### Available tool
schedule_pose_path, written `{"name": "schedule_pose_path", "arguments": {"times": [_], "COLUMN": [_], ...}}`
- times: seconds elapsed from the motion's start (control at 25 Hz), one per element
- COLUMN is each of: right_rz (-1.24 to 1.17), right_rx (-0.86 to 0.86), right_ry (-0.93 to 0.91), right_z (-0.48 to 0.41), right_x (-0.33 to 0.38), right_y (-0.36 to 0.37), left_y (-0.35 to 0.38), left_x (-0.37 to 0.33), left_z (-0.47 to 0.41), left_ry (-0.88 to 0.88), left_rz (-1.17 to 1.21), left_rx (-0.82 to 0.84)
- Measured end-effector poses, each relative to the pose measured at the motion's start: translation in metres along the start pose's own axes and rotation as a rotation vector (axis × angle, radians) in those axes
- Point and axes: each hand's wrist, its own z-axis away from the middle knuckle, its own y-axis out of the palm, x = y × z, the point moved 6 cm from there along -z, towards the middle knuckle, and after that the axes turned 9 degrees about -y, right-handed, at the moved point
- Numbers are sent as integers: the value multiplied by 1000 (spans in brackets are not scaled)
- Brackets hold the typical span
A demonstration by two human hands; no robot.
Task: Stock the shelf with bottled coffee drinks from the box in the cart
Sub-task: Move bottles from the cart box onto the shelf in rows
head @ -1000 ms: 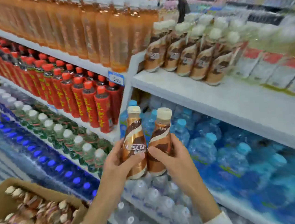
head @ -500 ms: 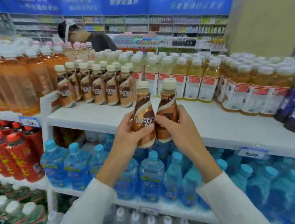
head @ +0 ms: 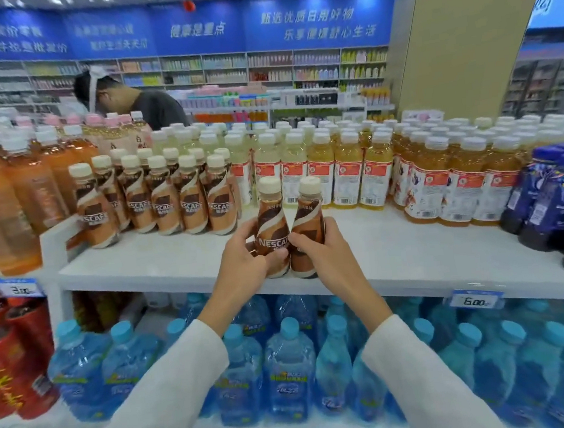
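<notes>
1. The person brings up two bottles at once, one per hand, which I take as a way to save trips. The left hand (head: pixel 244 268) holds a Nescafé coffee bottle (head: pixel 271 230) and the right hand (head: pixel 333 255) holds a second coffee bottle (head: pixel 308 218).
2. Both bottles are upright with caps on top. They touch low down and lean slightly apart at the necks, probably so they go down as a pair.
3. The left fingers (head: pixel 276 257) are curled round their bottle. The thumb lies across the lower label and the others wrap the far side.
4. The right fingers (head: pixel 329 226) are likewise closed round their bottle, with the thumb pressed on the front near the seam between the two.
5. Just under the fingers lies the front of the white shelf (head: pixel 175 257). I cannot tell whether the bottle bases are touching it.
6. Beyond and to the left of the left fingers stands the row of stocked Nescafé bottles (head: pixel 167 203), label out. The new pair most likely joins its right end.
7. Beyond the right fingers stand yellow tea bottles (head: pixel 345 170), and below the wrists are blue water bottles (head: pixel 287 367).
8. The box and cart are out of sight.
</notes>
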Motion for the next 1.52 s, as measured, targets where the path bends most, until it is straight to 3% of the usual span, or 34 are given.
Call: {"name": "schedule_pose_path", "arguments": {"times": [0.24, 0.48, 0.84, 1.16, 1.52], "right_rz": [32, 240, 208, 159, 199], "right_rx": [68, -172, 81, -230, -193], "right_ry": [-35, -108, -77, -115, -119], "right_z": [15, 28, 12, 28, 17], "right_x": [-11, -14, -22, -20, -6], "right_y": [-5, -9, -12, -15, 47], "left_y": [-5, -8, -11, -6, -68], "left_x": [16, 21, 26, 22, 28], "left_z": [5, 8, 6, 10, 14], "left_ry": [9, 12, -1, 29, 3], "left_rz": [-14, -122, -118, -193, -246], "left_rx": [32, -84, -83, -217, -355]}}
